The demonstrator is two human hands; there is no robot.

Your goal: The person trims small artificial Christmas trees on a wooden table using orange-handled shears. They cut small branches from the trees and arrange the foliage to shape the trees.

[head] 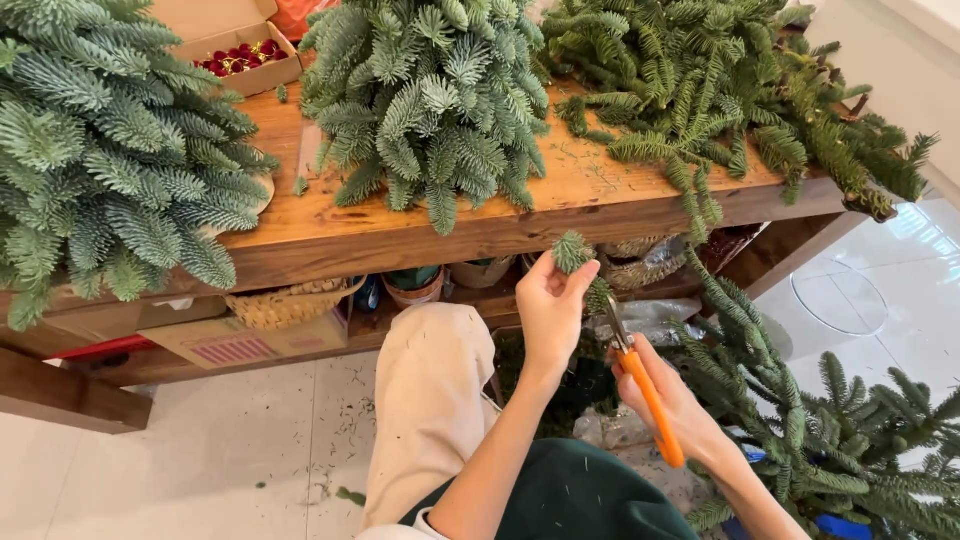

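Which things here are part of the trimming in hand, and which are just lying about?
In use:
- left hand holding a fir sprig
- right hand holding orange-handled shears

Lying about:
- fir branches on the wooden table
- box of red ornaments
- wicker basket
- cardboard box

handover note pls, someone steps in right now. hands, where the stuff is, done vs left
Left hand: grip shut on a small fir sprig, held up in front of the wooden table.
Right hand: grip shut on orange-handled shears, blades up at the sprig's stem.
Where: three heaps of fir branches lie on the tabletop; more branches lie on the floor to the right. A box of red ornaments sits at the table's back left.
Done: green clippings on table and floor show earlier cutting.
Left: whether this sprig's cut is finished cannot be told; floor branches look uncut.
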